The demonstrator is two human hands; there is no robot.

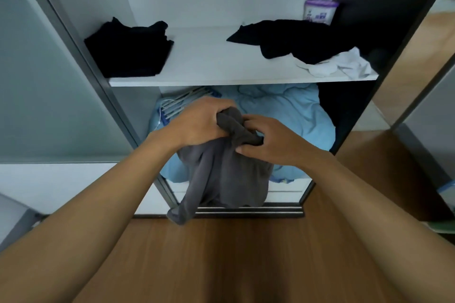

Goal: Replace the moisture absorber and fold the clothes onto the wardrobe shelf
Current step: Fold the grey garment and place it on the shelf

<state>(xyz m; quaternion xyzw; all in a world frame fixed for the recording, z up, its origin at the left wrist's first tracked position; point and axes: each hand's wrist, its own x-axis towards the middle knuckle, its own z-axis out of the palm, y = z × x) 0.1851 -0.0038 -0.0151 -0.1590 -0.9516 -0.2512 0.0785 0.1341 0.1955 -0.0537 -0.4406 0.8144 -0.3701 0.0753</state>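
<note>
A grey garment hangs bunched in front of the open wardrobe. My left hand grips its top from the left, and my right hand pinches the fabric from the right, close beside it. On the white shelf above lie a folded black stack at the left, a loose black garment at the right and a crumpled white cloth by the front right edge. A purple-lidded moisture absorber tub stands at the back right of the shelf.
Below the shelf sits a light blue duvet with white hangers on its left. A grey sliding door stands left, the door track runs along the wooden floor.
</note>
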